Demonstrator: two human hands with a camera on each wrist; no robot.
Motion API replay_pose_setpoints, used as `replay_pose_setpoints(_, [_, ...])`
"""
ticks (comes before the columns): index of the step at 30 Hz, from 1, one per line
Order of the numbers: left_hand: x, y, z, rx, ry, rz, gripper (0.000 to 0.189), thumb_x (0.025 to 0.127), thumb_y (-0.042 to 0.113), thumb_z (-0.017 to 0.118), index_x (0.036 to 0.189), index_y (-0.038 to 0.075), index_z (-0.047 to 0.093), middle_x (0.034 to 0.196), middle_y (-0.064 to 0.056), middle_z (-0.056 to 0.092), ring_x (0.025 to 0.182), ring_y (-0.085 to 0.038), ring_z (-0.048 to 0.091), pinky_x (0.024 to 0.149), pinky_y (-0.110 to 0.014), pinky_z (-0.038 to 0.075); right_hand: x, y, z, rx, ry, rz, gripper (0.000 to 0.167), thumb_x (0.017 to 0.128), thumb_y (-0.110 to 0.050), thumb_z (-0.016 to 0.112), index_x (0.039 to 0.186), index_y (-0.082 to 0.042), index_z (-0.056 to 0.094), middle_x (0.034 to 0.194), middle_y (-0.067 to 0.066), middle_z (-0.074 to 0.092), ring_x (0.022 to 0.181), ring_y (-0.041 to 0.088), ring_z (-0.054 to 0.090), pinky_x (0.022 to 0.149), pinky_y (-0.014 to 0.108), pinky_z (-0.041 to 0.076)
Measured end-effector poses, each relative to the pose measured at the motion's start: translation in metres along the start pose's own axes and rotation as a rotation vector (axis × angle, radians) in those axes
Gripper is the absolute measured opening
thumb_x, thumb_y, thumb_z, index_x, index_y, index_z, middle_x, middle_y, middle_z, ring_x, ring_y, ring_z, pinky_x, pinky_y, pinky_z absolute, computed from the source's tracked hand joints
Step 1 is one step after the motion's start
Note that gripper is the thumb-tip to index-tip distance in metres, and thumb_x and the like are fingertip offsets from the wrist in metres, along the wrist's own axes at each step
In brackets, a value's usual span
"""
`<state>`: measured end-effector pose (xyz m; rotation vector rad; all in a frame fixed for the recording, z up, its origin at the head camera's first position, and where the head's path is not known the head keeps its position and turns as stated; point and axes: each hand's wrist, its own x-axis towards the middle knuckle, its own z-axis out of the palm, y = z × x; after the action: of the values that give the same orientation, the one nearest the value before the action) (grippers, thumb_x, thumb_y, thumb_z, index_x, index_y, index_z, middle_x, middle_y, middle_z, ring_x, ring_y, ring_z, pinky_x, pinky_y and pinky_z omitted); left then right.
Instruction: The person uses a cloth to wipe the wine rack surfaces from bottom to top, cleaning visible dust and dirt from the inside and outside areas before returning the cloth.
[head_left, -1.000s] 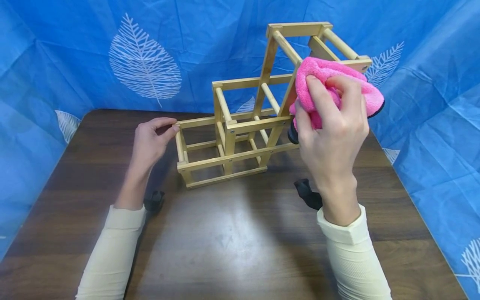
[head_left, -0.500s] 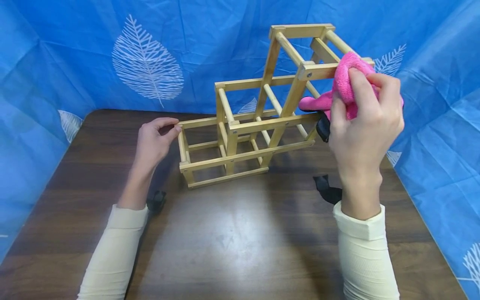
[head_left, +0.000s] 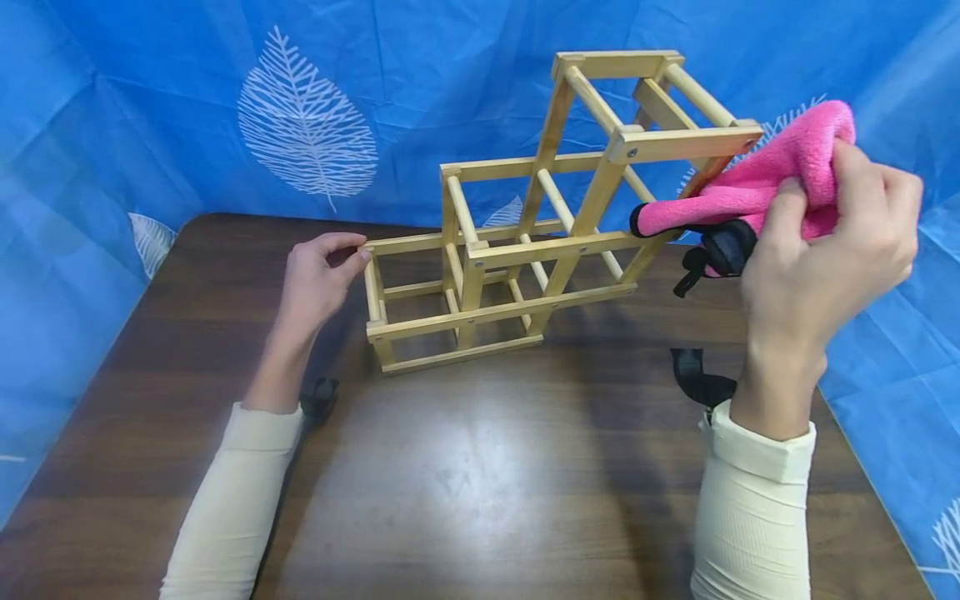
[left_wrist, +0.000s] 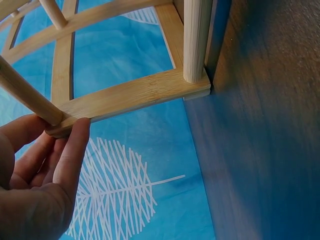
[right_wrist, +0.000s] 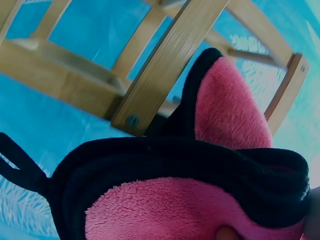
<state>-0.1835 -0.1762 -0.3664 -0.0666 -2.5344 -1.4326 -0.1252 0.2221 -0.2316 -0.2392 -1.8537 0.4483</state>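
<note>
Blue cloth backdrop hung behind the table and along both sides; creased, fold lines visible. White leaf prints, largest at rear left, some cut by the view's edges. Table: dark brown, wood grain, far left corner rounded. Pale glare mid-surface; soft shadow to its right.

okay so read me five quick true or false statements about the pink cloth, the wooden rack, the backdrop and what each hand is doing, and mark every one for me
1. The right hand holds the pink cloth. True.
2. The left hand hangs idle, touching nothing. False: it pinches a corner of the wooden rack.
3. The rack is stepped, its tallest part toward the right of the head view. True.
4. The cloth's edging is white. False: it is black.
5. The blue backdrop has white leaf prints. True.
</note>
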Motion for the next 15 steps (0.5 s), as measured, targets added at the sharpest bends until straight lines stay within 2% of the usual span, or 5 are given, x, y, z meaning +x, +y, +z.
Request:
replay_pose_setpoints(3, [0.000,0.002,0.001,0.003,-0.006,-0.006,0.029,0.097,0.014,0.064,0.123,0.000,0.067,0.119,-0.017,0.066,0.102,-0.028,0.060,0.090,-0.043,0.051,0.002,0.007,-0.003,-0.023,0.019,0.031,0.025,0.093,-0.027,0.058,0.110,-0.026,0.076,0.097,-0.032,0.042,0.096,-0.007,0.048,0.083,0.023,0.035])
replay_pose_setpoints(5, [0.000,0.003,0.000,0.007,-0.005,-0.007,0.029,0.097,0.013,0.064,0.123,0.000,0.067,0.119,-0.017,0.065,0.103,-0.028,0.060,0.090,-0.044,0.051,0.003,0.009,-0.003,-0.027,0.012,0.034,0.025,0.094,-0.027,0.058,0.109,-0.024,0.076,0.097,-0.031,0.042,0.097,-0.007,0.048,0.084,0.023,0.035])
replay_pose_setpoints(10, [0.000,0.001,0.000,0.022,0.008,0.008,0.028,0.097,0.012,0.064,0.121,0.000,0.068,0.118,-0.017,0.066,0.102,-0.027,0.060,0.090,-0.043,0.051,0.001,0.004,0.004,0.003,-0.065,0.003,0.025,0.092,-0.024,0.058,0.107,-0.016,0.077,0.096,-0.029,0.043,0.096,0.009,0.057,0.079,0.029,0.037])
replay_pose_setpoints(15, [0.002,-0.001,0.003,0.020,0.011,0.022,0.027,0.097,0.010,0.064,0.120,-0.001,0.068,0.117,-0.016,0.067,0.102,-0.025,0.061,0.088,-0.039,0.051,-0.003,-0.003,0.009,0.046,-0.126,-0.014,0.027,0.091,-0.021,0.057,0.110,-0.017,0.076,0.098,-0.006,0.061,0.098,0.019,0.059,0.076,0.035,0.038])
